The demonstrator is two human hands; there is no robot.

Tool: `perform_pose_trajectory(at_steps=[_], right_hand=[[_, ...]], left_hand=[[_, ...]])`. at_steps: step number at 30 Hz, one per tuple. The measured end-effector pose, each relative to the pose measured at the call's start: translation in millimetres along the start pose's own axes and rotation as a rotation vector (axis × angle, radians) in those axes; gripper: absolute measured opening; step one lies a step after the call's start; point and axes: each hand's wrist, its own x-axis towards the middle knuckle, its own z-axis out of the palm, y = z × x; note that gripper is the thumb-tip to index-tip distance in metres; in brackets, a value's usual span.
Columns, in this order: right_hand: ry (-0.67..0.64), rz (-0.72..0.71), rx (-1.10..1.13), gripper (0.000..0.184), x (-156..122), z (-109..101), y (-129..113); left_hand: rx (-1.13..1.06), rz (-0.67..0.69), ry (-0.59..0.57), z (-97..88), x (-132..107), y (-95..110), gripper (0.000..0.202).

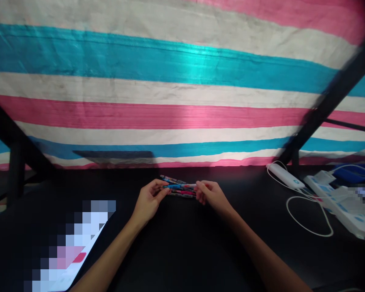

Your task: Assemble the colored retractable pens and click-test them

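Observation:
Several pens, blue and red among them, lie in a loose bunch near the far edge of a black table. My left hand pinches one end of a blue pen. My right hand is curled around the other end of the bunch, fingers closed. Both forearms reach in from the bottom of the view.
A striped pink, white and turquoise tarp hangs behind the table, with dark frame bars at left and right. At the right lie a white power bank, a white cable and a power strip. A blurred white item sits at lower left.

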Motion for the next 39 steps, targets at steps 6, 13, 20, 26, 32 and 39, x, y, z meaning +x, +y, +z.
perform_pose_trajectory(at_steps=[6, 13, 20, 26, 32, 39], right_hand=[[0.010, -0.101, -0.041, 0.028, -1.4, -3.5, -0.4], [-0.018, -0.134, -0.134, 0.032, -2.1, -2.2, -0.6], [0.119, -0.422, -0.323, 0.020, -7.5, 0.2, -4.4], [0.089, -0.645, -0.525, 0.020, -10.9, 1.3, -5.5], [0.069, -0.673, -0.602, 0.021, -12.4, 7.6, -1.0], [-0.097, -0.281, -0.283, 0.030, -14.9, 10.8, -6.0]], left_hand=[[0.008, -0.001, -0.007, -2.6, 1.3, -2.0, 0.023], [0.012, -0.016, -0.004, -0.5, -0.7, 3.9, 0.023], [-0.085, -0.147, -0.099, 2.6, 0.7, 12.3, 0.033], [0.097, -0.305, -0.053, -2.0, 2.8, 7.4, 0.053], [0.174, -0.201, 0.055, -1.4, 0.4, 1.0, 0.050], [0.460, 0.103, 0.154, 1.7, -10.9, 21.5, 0.045]])
